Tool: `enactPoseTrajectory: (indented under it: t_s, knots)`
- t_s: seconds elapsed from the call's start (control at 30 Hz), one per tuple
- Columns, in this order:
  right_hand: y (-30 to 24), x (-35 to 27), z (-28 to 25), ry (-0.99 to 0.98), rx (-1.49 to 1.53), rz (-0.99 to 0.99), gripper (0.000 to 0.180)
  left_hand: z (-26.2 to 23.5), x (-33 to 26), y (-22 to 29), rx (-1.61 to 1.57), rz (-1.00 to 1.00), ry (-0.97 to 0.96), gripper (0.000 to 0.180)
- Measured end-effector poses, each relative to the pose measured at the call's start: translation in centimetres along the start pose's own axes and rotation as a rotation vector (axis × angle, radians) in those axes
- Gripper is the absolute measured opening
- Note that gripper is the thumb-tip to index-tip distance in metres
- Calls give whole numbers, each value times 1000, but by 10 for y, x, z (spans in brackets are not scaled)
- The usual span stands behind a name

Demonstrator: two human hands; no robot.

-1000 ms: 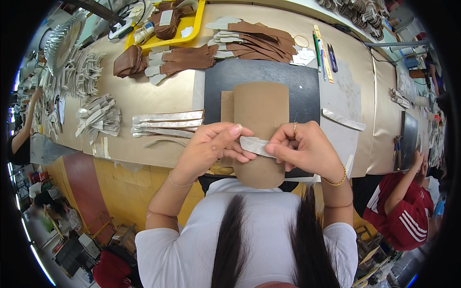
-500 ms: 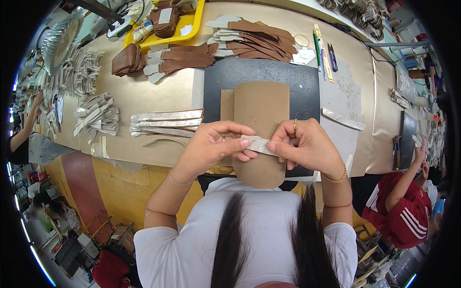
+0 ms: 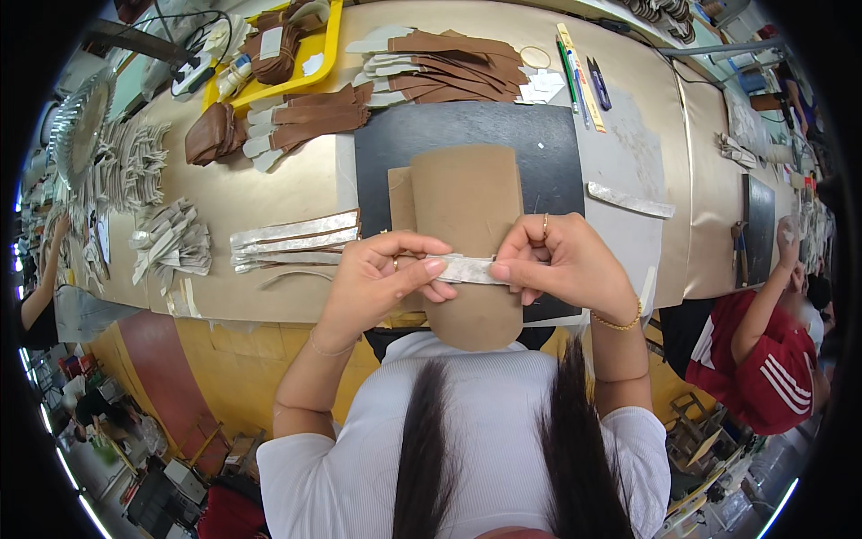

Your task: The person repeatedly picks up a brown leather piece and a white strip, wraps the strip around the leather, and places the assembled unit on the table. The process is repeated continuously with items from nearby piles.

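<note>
**Silvery strip pinched between both hands over tan panel**

Partly hidden: the middle of the silvery strip [image 3: 467,269] shows, but both its ends disappear under fingers, so its full length cannot be read. The left hand [image 3: 382,278] is closed on the strip's left end, thumb on top and fingers curled beneath. The right hand [image 3: 561,262] is closed on the right end, fingertips bunched together. The strip lies level between them, just above the lower half of a tan rounded panel [image 3: 467,216]. Whether strip and panel touch cannot be told. The panel's lower end hangs past the bench edge, over the person's white shirt. A second tan piece [image 3: 400,198] sits under its left side, mostly covered.

Surface: the panel rests on a black mat [image 3: 467,135] set on a beige workbench [image 3: 269,198]. Left of the mat lie long silvery strips [image 3: 292,241] in a loose bundle. Behind the mat is a stack of brown leather pieces [image 3: 440,67]; at far left, a yellow tray [image 3: 278,54] with brown material. A single silvery strip [image 3: 628,199] lies right of the mat. Pens and a ruler [image 3: 579,76] sit at the far edge.

Room: a person in a red top [image 3: 763,359] works at the right, cut off by the picture rim. Floor clutter at lower left is too dark to identify.
</note>
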State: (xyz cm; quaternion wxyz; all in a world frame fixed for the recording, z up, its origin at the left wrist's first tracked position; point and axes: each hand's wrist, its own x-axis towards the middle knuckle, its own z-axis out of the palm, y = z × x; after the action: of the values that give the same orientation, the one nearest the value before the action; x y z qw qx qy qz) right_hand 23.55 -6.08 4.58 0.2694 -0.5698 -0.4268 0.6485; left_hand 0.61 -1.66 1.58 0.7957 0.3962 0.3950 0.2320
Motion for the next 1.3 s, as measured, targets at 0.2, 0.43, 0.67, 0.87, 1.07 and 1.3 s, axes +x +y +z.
enactPoseTrajectory:
  t_s: [0.2, 0.43, 0.67, 0.87, 1.07, 1.3]
  knots:
    - [-3, 0, 2, -10, -6, 6, 15, -2, 1, -1, 48, 13, -13, 17]
    - [1, -4, 7, 147, -305, -151, 26, -6, 2, -12, 35, 159, -6, 24]
    - [14, -3, 0, 155, -320, -67, 33, -4, 3, -14, 26, 204, 15, 27]
    - [36, -12, -20, 41, 67, -101, 21, -33, 5, -24, -54, 295, 54, 31]
    - [44, -12, -28, -9, 210, -129, 20, -44, 7, -30, -31, 241, 17, 32]
    - [26, -15, -34, -1, -114, -190, 26, -45, 5, -33, -85, 260, -19, 33]
